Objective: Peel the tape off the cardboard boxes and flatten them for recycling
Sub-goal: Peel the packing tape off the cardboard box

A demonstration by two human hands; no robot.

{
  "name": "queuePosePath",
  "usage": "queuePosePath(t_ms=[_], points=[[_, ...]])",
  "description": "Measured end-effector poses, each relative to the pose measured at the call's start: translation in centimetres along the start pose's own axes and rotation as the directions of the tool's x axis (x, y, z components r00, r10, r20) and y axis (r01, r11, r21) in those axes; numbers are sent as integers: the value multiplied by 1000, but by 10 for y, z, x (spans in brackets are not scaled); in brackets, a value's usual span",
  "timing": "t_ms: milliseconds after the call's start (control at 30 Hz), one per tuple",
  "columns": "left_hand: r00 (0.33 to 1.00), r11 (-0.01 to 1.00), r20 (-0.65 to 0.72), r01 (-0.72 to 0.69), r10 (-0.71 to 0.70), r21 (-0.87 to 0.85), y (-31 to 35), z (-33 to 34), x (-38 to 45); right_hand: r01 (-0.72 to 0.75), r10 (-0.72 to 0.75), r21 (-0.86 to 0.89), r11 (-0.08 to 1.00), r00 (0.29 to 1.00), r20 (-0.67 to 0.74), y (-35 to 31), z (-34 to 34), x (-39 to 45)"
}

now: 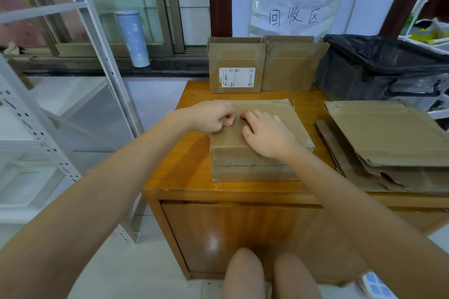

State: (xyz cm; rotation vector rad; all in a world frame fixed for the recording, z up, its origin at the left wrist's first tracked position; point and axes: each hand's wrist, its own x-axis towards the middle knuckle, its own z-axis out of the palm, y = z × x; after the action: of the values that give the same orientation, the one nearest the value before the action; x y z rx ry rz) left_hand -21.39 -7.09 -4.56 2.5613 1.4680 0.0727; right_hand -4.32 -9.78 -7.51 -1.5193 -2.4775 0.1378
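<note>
A closed brown cardboard box [233, 150] lies on the wooden table [189, 177] in front of me, sealed with clear tape along its top. My left hand [213, 116] rests at the box's far left edge with fingers curled, thumb and fingertips pinched together at the tape seam. My right hand [264, 133] lies on the box top, fingers bent and pressing down beside the left hand. Whether a tape end is lifted is hidden by the fingers.
Two open boxes stand at the back, one with a white label [235, 68], one plain [289, 65]. A stack of flattened cardboard [388, 141] lies right. A bin with black bag [379, 65] sits back right. A metal shelf frame [97, 56] stands left.
</note>
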Motion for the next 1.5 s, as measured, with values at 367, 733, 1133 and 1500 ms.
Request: queuePosePath(t_ms=[367, 733, 1133, 1500], points=[[966, 917, -258, -80, -25, -390, -20, 24, -30, -10, 10, -14, 1000, 1000, 26, -2, -2, 0], [852, 809, -472, -105, -226, -578, -26, 22, -57, -47, 48, -19, 999, 998, 37, -1, -3, 1], [884, 838, -392, 0, -255, -546, -18, 45, -88, -43, 44, -25, 999, 998, 39, -2, -4, 1], [553, 962, -797, 32, -244, -273, 1, 89, -111, 14, -7, -104, 995, 997, 73, -2, -6, -4]])
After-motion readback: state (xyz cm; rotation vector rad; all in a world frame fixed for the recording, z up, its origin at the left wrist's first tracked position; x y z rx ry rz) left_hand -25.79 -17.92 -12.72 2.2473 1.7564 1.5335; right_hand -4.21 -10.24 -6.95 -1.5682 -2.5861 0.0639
